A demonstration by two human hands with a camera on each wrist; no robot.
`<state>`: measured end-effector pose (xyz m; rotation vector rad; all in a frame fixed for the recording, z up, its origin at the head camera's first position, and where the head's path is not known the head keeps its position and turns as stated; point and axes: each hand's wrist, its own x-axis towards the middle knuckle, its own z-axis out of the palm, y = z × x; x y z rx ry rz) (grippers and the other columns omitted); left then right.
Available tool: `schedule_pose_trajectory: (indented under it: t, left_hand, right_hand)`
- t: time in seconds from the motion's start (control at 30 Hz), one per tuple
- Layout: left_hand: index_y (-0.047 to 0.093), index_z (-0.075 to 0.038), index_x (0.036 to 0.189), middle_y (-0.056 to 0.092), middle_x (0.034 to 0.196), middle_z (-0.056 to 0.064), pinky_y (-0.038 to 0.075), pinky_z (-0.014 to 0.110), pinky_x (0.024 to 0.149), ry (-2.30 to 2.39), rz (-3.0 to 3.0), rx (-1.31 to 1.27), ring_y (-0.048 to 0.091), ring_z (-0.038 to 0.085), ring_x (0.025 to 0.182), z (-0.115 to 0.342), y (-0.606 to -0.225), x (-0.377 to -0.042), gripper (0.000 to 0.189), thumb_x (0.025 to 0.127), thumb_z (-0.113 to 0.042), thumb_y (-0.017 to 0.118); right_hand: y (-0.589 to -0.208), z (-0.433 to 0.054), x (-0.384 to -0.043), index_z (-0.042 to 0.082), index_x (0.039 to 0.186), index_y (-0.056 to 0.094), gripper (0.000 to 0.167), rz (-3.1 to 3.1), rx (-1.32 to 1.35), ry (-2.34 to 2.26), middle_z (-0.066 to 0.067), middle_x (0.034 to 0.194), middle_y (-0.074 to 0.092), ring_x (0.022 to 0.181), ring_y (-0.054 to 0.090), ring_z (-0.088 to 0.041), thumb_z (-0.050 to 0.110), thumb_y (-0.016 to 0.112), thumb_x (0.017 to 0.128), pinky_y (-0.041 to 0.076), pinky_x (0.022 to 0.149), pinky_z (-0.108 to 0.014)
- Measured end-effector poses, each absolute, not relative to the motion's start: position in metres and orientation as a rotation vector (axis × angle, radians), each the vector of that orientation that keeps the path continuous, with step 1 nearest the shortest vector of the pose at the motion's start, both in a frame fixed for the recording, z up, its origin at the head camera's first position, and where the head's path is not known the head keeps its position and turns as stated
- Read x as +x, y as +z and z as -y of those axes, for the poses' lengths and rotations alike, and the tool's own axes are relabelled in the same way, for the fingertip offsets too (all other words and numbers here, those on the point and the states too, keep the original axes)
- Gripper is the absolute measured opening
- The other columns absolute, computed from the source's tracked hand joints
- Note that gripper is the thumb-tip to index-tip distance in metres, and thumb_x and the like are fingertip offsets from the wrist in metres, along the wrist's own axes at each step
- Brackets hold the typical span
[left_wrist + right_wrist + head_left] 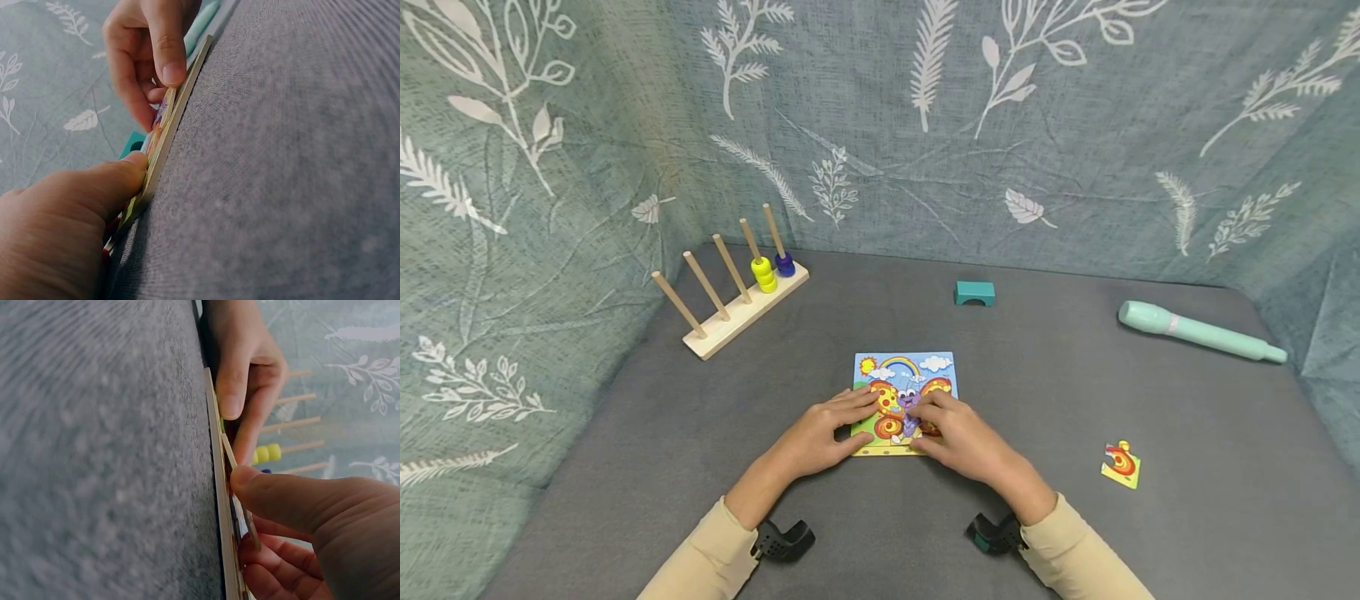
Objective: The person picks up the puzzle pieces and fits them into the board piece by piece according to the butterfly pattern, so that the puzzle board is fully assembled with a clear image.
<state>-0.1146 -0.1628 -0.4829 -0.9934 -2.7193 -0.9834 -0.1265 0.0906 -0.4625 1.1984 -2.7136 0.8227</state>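
Note:
A butterfly jigsaw puzzle board lies on the grey table under both hands, showing a rainbow, a sun and clouds. My left hand rests on its left side, fingers stretched over the picture and thumb near the front edge. My right hand pinches a puzzle piece between thumb and fingers at the board's lower middle. In the right wrist view that piece stands tilted, its left end down at the board and its right side raised. The right fingers cover part of the butterfly's right wing.
One loose puzzle piece lies on the table to the right. At the back left stands a wooden peg stand with yellow and blue beads. A teal arch block sits behind the board, and a mint-green stick lies at the back right.

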Motion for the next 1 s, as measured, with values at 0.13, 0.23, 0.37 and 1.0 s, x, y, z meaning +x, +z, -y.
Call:
schedule_pose_trajectory:
  t: [0.13,0.23,0.37,1.0]
  left_hand:
    - [0.061,-0.005,0.127,0.056,0.136,0.009,0.038,0.045,0.110,-0.984,2.710,-0.995,0.049,0.027,0.129,0.162,-0.482,-0.114,0.045,0.087,-0.023,0.070]
    - [0.061,-0.005,0.128,0.055,0.136,0.009,0.038,0.045,0.110,-0.986,2.715,-0.991,0.049,0.026,0.130,0.162,-0.482,-0.114,0.046,0.087,-0.023,0.070]
    - [0.060,-0.005,0.128,0.054,0.137,0.009,0.038,0.045,0.111,-0.994,2.719,-0.989,0.048,0.026,0.130,0.161,-0.481,-0.114,0.046,0.087,-0.023,0.069]
    - [0.062,0.001,0.123,0.054,0.137,0.012,0.033,0.045,0.113,-0.996,2.613,-1.008,0.048,0.029,0.130,0.151,-0.477,-0.115,0.046,0.083,-0.019,0.073]
  right_hand:
    - [-0.462,-0.090,-0.125,0.005,0.111,0.069,0.034,2.737,1.173,0.818,-0.004,0.105,0.060,0.086,0.060,-0.013,0.021,0.075,0.082,0.054,0.073,-0.028]
    - [-0.462,-0.089,-0.124,0.005,0.111,0.069,0.035,2.750,1.159,0.802,-0.004,0.105,0.060,0.085,0.059,-0.012,0.021,0.076,0.081,0.053,0.072,-0.027]
    - [-0.462,-0.090,-0.124,0.004,0.110,0.070,0.034,2.750,1.147,0.790,-0.004,0.103,0.058,0.084,0.057,-0.012,0.021,0.077,0.081,0.052,0.072,-0.026]
    - [-0.458,-0.086,-0.124,0.001,0.107,0.072,0.037,2.803,1.070,0.876,-0.004,0.100,0.057,0.083,0.056,-0.014,0.021,0.079,0.076,0.052,0.073,-0.028]
